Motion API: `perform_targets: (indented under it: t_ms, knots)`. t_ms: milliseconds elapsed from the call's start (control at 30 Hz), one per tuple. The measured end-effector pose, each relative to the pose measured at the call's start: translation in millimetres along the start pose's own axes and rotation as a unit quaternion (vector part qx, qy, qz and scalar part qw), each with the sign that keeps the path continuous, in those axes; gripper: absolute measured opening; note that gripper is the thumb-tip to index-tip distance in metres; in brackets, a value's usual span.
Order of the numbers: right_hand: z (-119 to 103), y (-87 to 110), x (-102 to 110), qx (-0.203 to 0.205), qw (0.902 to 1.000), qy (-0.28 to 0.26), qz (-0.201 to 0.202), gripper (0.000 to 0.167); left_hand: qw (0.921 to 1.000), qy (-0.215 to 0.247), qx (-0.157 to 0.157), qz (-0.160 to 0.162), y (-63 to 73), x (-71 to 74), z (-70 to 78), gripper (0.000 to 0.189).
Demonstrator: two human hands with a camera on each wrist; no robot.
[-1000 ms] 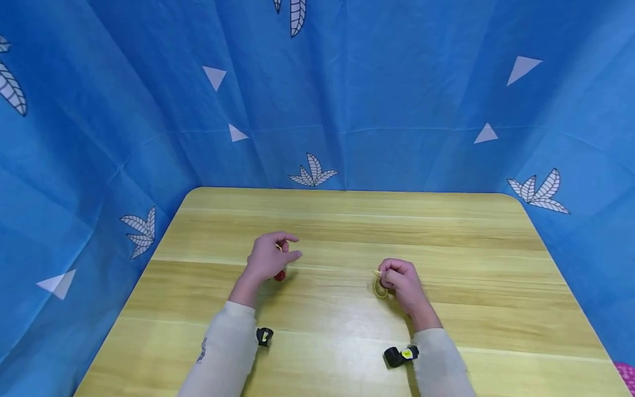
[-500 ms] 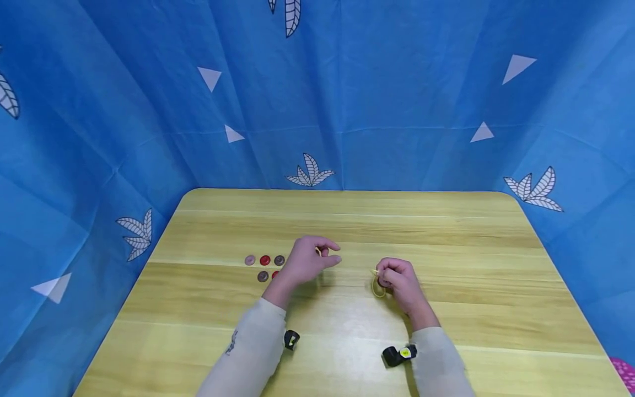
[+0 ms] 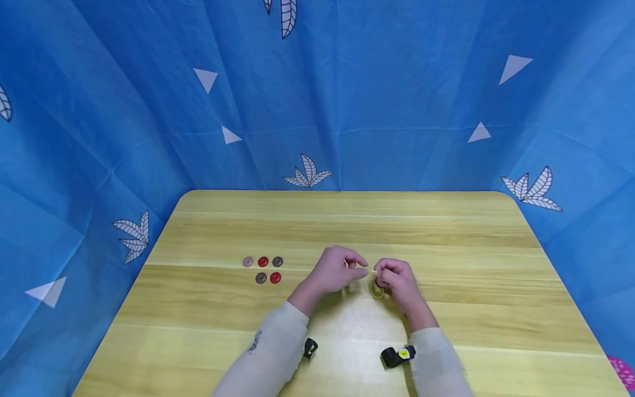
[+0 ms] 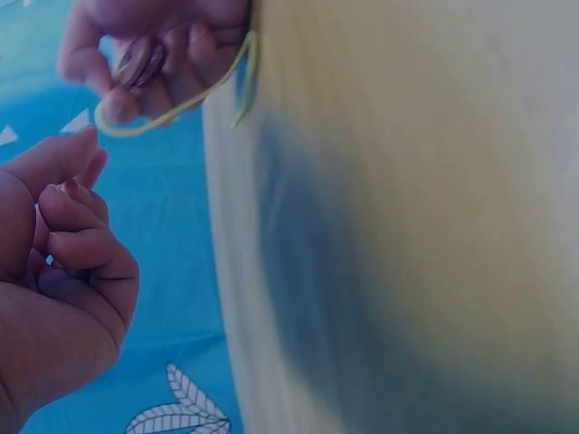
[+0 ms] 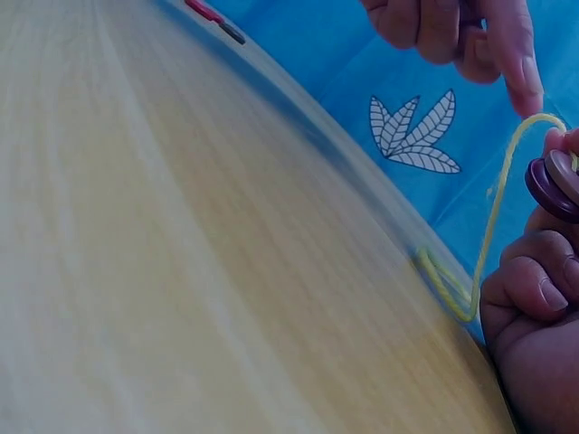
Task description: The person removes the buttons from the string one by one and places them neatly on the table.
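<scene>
My right hand [image 3: 401,284] pinches a yellow string [image 5: 495,208] and holds buttons, one maroon [image 5: 543,190] and one greyish-mauve [image 5: 564,174], stacked face to face. Part of the string passes by the buttons; whether it runs through their holes is hidden. The rest loops down toward the table. Close by, my left hand [image 3: 334,271] reaches in with its index finger extended and thumb forward. Its fingertips are at the string's bend or just short of it; contact is unclear. No thing shows between them. In the left wrist view the buttons [image 4: 137,63] sit among the right fingers.
Several loose buttons lie in two rows left of my hands: a pink one [image 3: 247,261], a red one [image 3: 263,261] and a grey one [image 3: 277,261] behind, a brown one [image 3: 261,278] and another red one [image 3: 275,277] in front. A blue curtain [image 3: 397,99] borders the wooden table [image 3: 421,220].
My left hand has moved right, from over the loose buttons to the string beside the right hand, uncovering the buttons. The right hand has kept its hold almost in place.
</scene>
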State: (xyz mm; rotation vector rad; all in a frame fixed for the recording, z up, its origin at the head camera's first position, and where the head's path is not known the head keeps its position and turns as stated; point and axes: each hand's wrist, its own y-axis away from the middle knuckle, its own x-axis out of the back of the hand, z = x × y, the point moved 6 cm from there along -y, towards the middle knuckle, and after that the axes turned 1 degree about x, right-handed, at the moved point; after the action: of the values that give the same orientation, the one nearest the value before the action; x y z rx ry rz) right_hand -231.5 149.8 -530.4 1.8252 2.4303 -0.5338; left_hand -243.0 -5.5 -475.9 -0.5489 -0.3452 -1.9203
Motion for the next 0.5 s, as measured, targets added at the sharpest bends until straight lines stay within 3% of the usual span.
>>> perform_targets:
  t_ms: [233, 500]
  knots:
    - [2, -0.2, 1, 0.003, 1.0000, 0.006, -0.002, 0.005, 1.0000, -0.003, -0.004, -0.003, -0.2, -11.6, -4.6, 0.007]
    - [1, -0.9, 1, 0.005, 1.0000, 0.007, -0.004, 0.008, 0.9998, -0.007, -0.020, -0.004, -0.4, -13.6, -4.9, 0.009]
